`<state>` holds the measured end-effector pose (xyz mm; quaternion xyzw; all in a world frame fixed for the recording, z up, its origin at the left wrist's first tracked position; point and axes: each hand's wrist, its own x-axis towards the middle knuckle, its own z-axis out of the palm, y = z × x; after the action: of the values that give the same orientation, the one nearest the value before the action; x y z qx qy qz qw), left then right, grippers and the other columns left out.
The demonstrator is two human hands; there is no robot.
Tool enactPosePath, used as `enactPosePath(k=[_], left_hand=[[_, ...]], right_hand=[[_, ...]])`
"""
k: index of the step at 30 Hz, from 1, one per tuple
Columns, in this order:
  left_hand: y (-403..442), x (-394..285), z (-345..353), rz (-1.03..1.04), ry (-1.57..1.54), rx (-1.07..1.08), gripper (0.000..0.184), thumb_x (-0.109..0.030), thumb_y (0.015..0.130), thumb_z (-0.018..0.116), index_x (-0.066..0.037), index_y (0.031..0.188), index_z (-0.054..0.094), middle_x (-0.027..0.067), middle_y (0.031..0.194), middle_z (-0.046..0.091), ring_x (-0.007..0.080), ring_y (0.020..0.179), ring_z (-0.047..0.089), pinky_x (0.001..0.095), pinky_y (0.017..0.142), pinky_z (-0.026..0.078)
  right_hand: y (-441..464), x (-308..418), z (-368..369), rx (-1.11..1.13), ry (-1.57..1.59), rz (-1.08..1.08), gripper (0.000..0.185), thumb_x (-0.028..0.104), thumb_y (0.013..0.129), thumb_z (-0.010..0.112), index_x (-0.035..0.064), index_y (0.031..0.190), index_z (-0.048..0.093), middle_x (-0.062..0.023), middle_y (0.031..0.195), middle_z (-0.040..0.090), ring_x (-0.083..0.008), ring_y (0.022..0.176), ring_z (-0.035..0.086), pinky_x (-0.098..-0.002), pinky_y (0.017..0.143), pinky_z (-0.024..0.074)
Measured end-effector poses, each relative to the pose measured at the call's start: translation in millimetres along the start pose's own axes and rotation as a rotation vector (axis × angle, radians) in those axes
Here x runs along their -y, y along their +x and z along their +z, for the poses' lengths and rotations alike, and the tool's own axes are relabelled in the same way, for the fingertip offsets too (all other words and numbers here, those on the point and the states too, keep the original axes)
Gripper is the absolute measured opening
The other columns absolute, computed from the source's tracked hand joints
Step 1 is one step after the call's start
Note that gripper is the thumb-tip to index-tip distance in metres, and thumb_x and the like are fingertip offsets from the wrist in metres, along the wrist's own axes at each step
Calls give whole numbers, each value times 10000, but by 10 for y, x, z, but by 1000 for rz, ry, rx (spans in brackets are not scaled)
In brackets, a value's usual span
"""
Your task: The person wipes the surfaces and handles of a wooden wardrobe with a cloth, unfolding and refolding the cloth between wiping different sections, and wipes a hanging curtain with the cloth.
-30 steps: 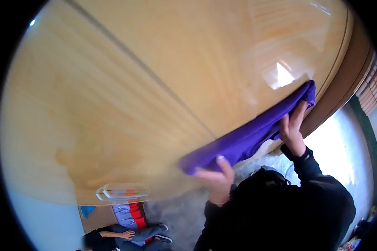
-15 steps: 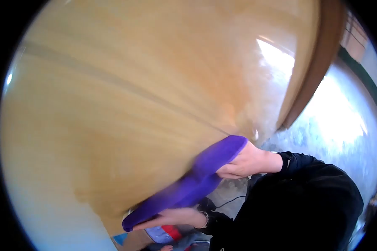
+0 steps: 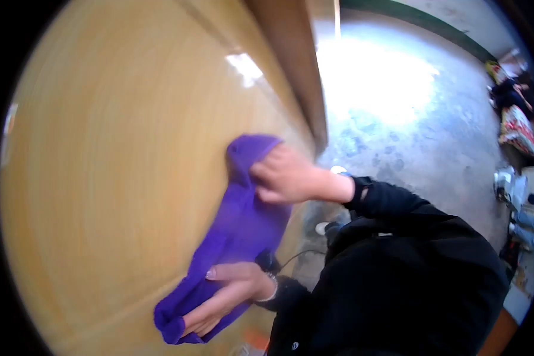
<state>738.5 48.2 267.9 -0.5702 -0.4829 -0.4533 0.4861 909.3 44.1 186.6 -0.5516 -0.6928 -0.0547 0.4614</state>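
Observation:
A purple cloth [image 3: 237,222] lies stretched lengthwise over a glossy, yellowish wood-grain tabletop [image 3: 113,154]. My right hand [image 3: 288,175] grips its upper end, fingers curled and slightly blurred. At the lower end, my left hand [image 3: 234,291] holds the cloth with its fingertips tucked into the folded edge and its thumb lifted apart. A light bracelet [image 3: 273,286] circles my left wrist.
Along the tabletop's upper right runs a brown edge [image 3: 291,53]. Beyond it stretches a grey, shiny floor [image 3: 391,148]. Assorted items, including patterned fabric [image 3: 519,127], lie at the far right. A dark cable [image 3: 302,255] curves near my body.
My view has turned, bringing more floor into sight. The cloth now spreads flatter and runs more steeply across the view. My right hand appears higher and farther left.

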Motion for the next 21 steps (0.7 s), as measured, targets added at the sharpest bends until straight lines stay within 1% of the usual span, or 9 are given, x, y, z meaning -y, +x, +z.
enactPosePath(k=[3, 5, 7, 11, 13, 15, 16, 19, 21], left_hand=[[-381, -8, -27, 70, -8, 59, 706, -446, 884, 408, 48, 1363, 246, 278, 1391, 254, 467, 1210, 319, 550, 943, 228], [-588, 70, -44, 44, 7, 159, 685, -422, 870, 445, 30, 1355, 273, 261, 1387, 273, 462, 1181, 344, 549, 926, 240], [-855, 165, -41, 65, 63, 294, 668, -368, 854, 489, 92, 1301, 304, 293, 1258, 361, 440, 1008, 415, 460, 796, 310], [-1450, -5, 268, 247, 33, 244, 627, -364, 845, 492, 7, 1324, 334, 240, 1350, 338, 453, 1127, 388, 539, 890, 267], [-1676, -193, 320, 322, -29, 272, 527, -291, 815, 525, -10, 1248, 417, 230, 1264, 436, 440, 1013, 454, 519, 812, 310], [-2025, -254, 350, 358, -73, 398, 355, -275, 785, 570, -48, 1056, 546, 168, 1067, 577, 329, 776, 538, 434, 655, 344], [-2174, -310, 323, 381, -26, 478, 326, -281, 782, 581, -71, 1031, 584, 123, 1052, 601, 281, 739, 554, 415, 652, 358], [-2378, -335, 303, 455, -186, 815, 296, -211, 806, 564, -92, 1075, 601, 83, 1127, 599, 240, 756, 580, 324, 656, 414], [-2424, -325, 316, 439, -420, 775, 318, -175, 833, 534, -64, 1129, 567, 101, 1193, 562, 246, 839, 592, 306, 715, 445]], right_hand=[[-220, -222, -88, 254, 57, 45, 406, 311, 826, 530, 47, 1132, 488, -166, 1062, 547, -303, 1002, 518, -388, 891, 391], [-333, -346, -9, 76, 66, -62, 411, 311, 823, 540, 33, 1120, 487, -167, 1011, 551, -305, 975, 522, -388, 884, 394], [-442, -434, 27, 230, 116, 7, 456, 287, 813, 563, 6, 1158, 460, -162, 1064, 536, -300, 1017, 509, -381, 904, 379], [-630, -789, 142, 316, 74, 19, 531, 243, 792, 589, 6, 1231, 408, -157, 1151, 498, -281, 1089, 478, -377, 936, 359], [-736, -923, 151, 486, 116, 132, 561, 214, 770, 608, 6, 1248, 400, -165, 1162, 493, -280, 1104, 473, -380, 946, 352], [-924, -1005, 205, 512, 101, 174, 617, 177, 746, 620, -6, 1277, 365, -177, 1172, 484, -289, 1101, 473, -376, 951, 353], [-995, -1005, 195, 515, 101, 254, 640, 166, 744, 618, -15, 1291, 340, -183, 1174, 482, -300, 1100, 471, -376, 950, 356], [-1261, -833, 122, 434, 53, 304, 687, 143, 750, 605, -35, 1324, 271, -201, 1170, 478, -330, 1089, 468, -381, 941, 367], [-1299, -541, -140, 460, 76, 558, 680, 133, 762, 596, -38, 1327, 260, -218, 1161, 478, -345, 1085, 465, -394, 932, 372]])
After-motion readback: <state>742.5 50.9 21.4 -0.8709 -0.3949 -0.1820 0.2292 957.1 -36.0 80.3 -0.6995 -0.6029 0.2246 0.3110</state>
